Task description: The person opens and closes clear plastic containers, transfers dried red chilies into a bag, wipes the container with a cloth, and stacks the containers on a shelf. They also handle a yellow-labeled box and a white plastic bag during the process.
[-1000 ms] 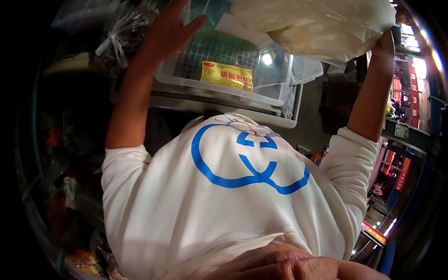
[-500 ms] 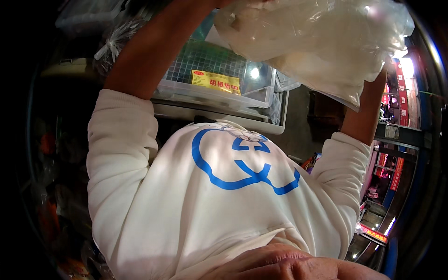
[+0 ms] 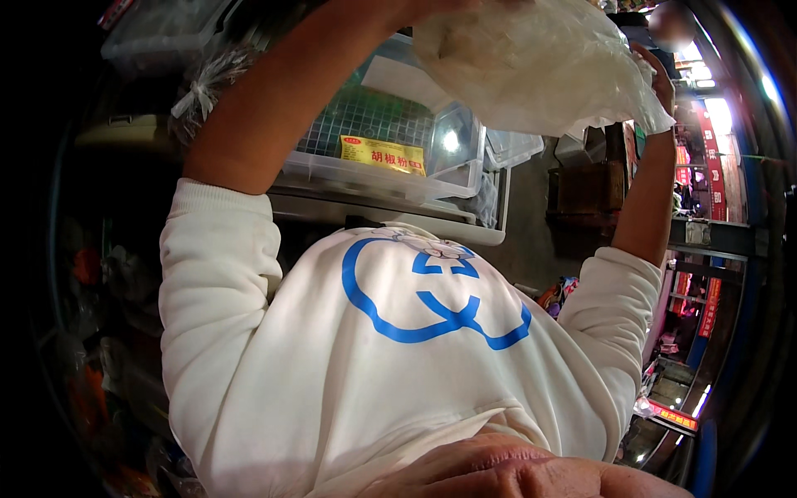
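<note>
A large translucent plastic bag (image 3: pixel 531 75) is stretched out in the air between my two raised hands. My left hand (image 3: pixel 452 5) grips its upper left side at the top edge of the picture, where most of the fingers are cut off. On the right, my right hand (image 3: pixel 656 79) is closed on the bag's other side, partly covered by the loose film. Whether anything is inside the bag cannot be made out. Below it sits a see-through plastic box (image 3: pixel 374 116) with a green grid and a yellow label (image 3: pixel 382 155) on its front.
A smaller see-through container (image 3: pixel 513 148) stands right of the box, on a pale counter edge (image 3: pixel 465 230). Another plastic bin (image 3: pixel 162 33) and a knotted plastic bag (image 3: pixel 203 91) are at the far left. Brown boxes (image 3: pixel 585 191) stand beyond on the right. A person (image 3: pixel 652 37) is in the background.
The bag has moved up and a little left, and its hanging right corner has risen. My right hand, hidden behind the film before, now shows beside it.
</note>
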A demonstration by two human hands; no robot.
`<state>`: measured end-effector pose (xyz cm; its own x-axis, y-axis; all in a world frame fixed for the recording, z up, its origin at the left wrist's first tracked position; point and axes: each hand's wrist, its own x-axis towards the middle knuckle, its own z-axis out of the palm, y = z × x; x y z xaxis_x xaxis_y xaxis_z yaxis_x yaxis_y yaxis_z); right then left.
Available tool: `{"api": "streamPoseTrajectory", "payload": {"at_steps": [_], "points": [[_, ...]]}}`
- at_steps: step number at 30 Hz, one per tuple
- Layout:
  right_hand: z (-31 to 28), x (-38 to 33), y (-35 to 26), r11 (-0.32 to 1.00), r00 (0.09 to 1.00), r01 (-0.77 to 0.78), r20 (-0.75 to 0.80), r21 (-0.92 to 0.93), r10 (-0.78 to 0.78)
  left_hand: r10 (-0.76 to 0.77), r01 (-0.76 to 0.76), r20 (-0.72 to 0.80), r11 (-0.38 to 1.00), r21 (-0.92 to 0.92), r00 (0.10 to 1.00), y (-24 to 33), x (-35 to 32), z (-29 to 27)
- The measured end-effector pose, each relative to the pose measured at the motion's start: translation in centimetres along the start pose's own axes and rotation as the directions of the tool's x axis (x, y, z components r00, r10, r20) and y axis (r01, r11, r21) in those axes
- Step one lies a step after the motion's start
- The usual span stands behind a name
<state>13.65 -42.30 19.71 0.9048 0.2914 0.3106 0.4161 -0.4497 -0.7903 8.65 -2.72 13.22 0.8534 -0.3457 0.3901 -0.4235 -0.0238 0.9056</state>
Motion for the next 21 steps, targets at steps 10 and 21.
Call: {"api": "streamPoseTrajectory", "payload": {"at_steps": [10, 21], "points": [[-3.9, -0.4, 2.5, 0.984, 0.992, 0.056, -0.121, 0.169, -0.035, 0.276, -0.277, 0.025, 0.956, 0.096, 0.961, -0.2, -0.5, 0.5], [-5.5, -2.5, 2.1, 0.968, 0.978, 0.113, -0.195, 0.223, -0.069, 0.093, -0.095, 0.051, 0.994, 0.047, 0.994, 0.1, -1.6, -0.4]]}}
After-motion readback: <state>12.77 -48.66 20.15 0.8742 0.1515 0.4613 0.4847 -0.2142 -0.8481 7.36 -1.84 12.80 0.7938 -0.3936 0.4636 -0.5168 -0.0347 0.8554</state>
